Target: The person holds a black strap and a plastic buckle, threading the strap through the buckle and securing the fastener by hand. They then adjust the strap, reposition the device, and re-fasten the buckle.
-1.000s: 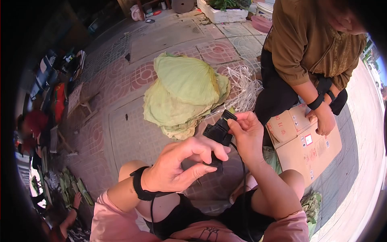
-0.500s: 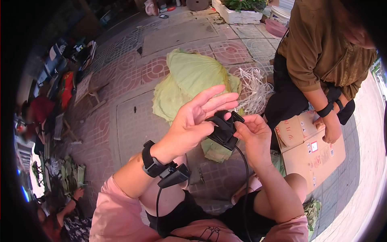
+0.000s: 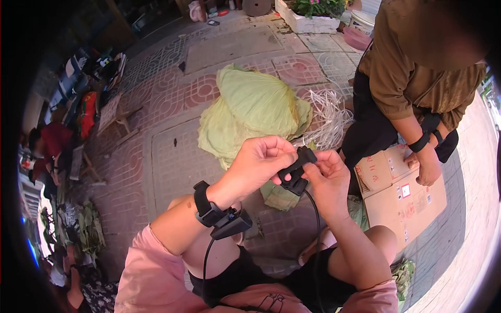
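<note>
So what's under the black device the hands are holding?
Below the black device lie a folded green leaf and patterned paving; its cable hangs down. The left hand and right hand cover its sides.

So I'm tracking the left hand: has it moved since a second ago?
Yes. The left hand rose from below the black device to beside it, nearer the green leaf pile.

Bare paving (image 3: 172, 156) lies open to the left of the hands; straight ahead the pile of green leaves (image 3: 250, 112) and white strips (image 3: 326, 115) block the way; to the right a co-worker (image 3: 412, 78) and cardboard box (image 3: 404, 195) crowd close.
</note>
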`<act>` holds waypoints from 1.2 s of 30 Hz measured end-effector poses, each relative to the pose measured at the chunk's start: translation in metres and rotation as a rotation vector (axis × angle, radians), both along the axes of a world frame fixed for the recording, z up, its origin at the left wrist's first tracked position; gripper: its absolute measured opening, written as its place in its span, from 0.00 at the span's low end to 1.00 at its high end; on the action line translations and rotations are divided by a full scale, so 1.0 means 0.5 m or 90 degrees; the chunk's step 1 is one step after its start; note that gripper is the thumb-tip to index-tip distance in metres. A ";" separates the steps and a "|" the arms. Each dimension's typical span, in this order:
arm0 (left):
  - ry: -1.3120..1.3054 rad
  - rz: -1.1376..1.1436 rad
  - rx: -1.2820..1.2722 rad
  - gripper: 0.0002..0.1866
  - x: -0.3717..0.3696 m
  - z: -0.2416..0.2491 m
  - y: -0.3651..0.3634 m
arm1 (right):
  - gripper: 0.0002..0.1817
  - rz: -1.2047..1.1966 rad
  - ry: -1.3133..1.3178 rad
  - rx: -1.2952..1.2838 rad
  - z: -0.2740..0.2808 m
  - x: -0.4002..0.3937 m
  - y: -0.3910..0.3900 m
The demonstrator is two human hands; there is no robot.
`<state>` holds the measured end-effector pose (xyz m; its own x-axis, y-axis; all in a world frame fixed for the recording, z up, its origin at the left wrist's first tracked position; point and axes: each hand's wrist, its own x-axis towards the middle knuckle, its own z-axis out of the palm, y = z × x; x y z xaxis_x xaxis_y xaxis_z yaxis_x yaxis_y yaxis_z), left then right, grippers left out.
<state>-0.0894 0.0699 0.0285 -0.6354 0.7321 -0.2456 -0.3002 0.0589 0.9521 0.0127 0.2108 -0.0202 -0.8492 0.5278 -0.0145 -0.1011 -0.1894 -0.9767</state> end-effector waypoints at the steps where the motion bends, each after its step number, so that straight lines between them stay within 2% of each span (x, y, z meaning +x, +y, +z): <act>1: 0.019 -0.015 -0.037 0.09 0.004 0.001 -0.003 | 0.07 -0.017 0.009 0.001 0.002 0.000 0.001; 5: 0.026 -0.003 -0.021 0.07 0.011 -0.003 -0.002 | 0.07 -0.010 0.024 -0.002 -0.003 0.002 0.005; 8: 0.045 0.016 0.047 0.08 0.023 0.009 0.001 | 0.08 -0.010 0.033 -0.016 -0.006 0.001 0.003; 11: 0.084 -0.025 0.123 0.10 0.023 -0.018 0.001 | 0.08 -0.010 0.041 -0.016 -0.001 0.001 0.003; 14: 0.073 -0.041 -0.029 0.10 0.014 -0.007 -0.014 | 0.08 -0.006 0.043 -0.004 -0.003 0.001 0.004; 17: -0.027 -0.019 0.018 0.11 0.013 0.012 -0.017 | 0.08 -0.009 0.038 0.002 -0.004 0.001 0.004; 20: 0.050 -0.023 -0.027 0.12 0.023 0.021 -0.014 | 0.08 -0.009 0.034 0.007 0.003 0.003 0.004; 23: 0.031 -0.010 0.041 0.13 0.012 -0.008 -0.013 | 0.08 -0.012 0.039 0.000 0.003 0.003 0.005; 26: -0.029 -0.010 0.012 0.12 0.012 0.016 -0.015 | 0.08 -0.015 0.049 -0.009 0.007 0.003 0.004; 29: 0.013 -0.050 0.067 0.09 0.006 -0.008 -0.014 | 0.08 -0.015 0.053 -0.012 0.009 0.005 0.005; 32: 0.081 0.000 0.087 0.08 0.017 -0.028 -0.006 | 0.08 -0.007 0.057 0.003 0.012 0.010 0.004; 36: 0.110 -0.001 0.053 0.05 0.019 -0.025 0.005 | 0.09 0.009 0.066 0.041 0.011 0.015 -0.001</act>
